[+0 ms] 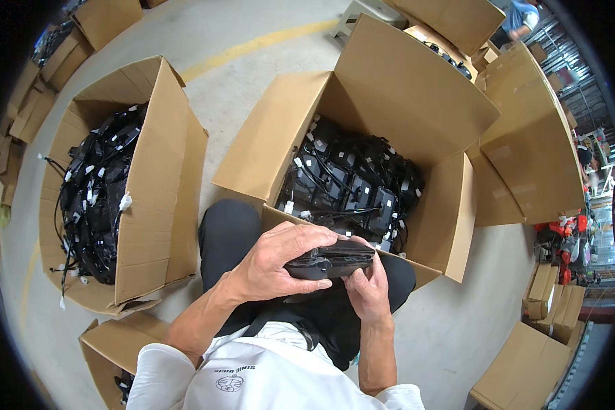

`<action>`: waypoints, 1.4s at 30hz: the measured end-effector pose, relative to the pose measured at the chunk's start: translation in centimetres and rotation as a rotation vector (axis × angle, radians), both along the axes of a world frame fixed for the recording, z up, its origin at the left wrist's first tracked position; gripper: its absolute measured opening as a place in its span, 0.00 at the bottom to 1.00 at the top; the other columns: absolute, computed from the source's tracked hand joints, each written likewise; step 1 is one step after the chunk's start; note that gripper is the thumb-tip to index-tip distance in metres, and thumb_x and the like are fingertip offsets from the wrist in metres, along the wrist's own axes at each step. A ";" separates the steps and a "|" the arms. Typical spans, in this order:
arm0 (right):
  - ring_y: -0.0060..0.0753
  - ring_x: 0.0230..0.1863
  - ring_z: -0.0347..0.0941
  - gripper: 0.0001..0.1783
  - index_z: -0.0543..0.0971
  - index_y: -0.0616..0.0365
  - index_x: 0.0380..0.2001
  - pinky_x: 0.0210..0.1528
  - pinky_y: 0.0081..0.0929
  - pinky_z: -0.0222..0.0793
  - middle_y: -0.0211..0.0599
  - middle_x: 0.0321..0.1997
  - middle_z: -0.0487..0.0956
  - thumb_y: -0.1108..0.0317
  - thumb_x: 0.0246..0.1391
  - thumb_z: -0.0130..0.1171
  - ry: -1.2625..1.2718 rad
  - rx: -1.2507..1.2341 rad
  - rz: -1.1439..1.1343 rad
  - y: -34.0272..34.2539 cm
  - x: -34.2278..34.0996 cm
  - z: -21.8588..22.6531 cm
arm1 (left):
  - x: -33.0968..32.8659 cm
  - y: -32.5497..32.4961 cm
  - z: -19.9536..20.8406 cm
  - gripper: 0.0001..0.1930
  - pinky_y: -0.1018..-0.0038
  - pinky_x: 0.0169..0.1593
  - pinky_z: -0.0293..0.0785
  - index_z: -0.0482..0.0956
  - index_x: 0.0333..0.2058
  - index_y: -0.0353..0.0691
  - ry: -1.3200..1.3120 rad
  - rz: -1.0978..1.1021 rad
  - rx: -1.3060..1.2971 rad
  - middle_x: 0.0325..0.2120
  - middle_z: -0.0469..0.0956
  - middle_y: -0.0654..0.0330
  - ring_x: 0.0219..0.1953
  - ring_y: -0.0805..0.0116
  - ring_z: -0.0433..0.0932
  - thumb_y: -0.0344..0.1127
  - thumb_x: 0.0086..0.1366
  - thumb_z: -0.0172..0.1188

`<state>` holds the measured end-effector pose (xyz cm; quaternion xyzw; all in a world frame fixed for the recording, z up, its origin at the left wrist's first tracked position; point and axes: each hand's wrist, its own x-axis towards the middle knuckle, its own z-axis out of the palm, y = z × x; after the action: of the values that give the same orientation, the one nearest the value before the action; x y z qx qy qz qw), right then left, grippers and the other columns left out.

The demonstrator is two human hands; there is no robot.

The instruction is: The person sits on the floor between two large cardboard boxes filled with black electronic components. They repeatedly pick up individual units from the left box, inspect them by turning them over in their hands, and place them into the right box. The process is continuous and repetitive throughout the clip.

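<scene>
Between my hands, over my lap, is a flat black plastic part (pixel 331 260) with ridged edges; its exact kind I cannot make out. My left hand (pixel 280 258) grips its left end, thumb along the near side and fingers over the far side. The right end is held by my right hand (pixel 367 283), with the thumb and fingers closed round its corner. Just beyond stands an open cardboard box (pixel 253 164), its flaps spread. Inside lie many black plastic units (pixel 335 178) with black cables and small white connectors.
To my left, another open carton (pixel 158 184) holds black cabled parts (pixel 96 198), some cables hanging over its side. A smaller carton (pixel 119 345) sits at lower left. Tall cartons (pixel 529 137) stand at far right, with a person (pixel 521 19) behind. A stool (pixel 365 15) is at the back.
</scene>
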<state>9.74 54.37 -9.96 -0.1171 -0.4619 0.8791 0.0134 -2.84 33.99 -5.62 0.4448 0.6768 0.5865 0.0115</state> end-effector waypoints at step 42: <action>0.32 0.53 0.77 0.22 0.73 0.66 0.62 0.57 0.30 0.73 0.37 0.54 0.80 0.70 0.68 0.59 -0.131 0.103 -0.832 14.4 -4.4 2.1 | -21.9 27.8 9.7 0.15 0.73 0.35 0.91 0.74 0.51 0.31 -1.071 -0.070 0.200 0.44 0.80 0.54 0.40 0.66 0.85 0.37 0.73 0.58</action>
<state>5.34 68.79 -7.88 -0.3483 -0.4185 0.7652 0.3437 -24.71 61.76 4.10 0.1050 0.5019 0.7919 0.3316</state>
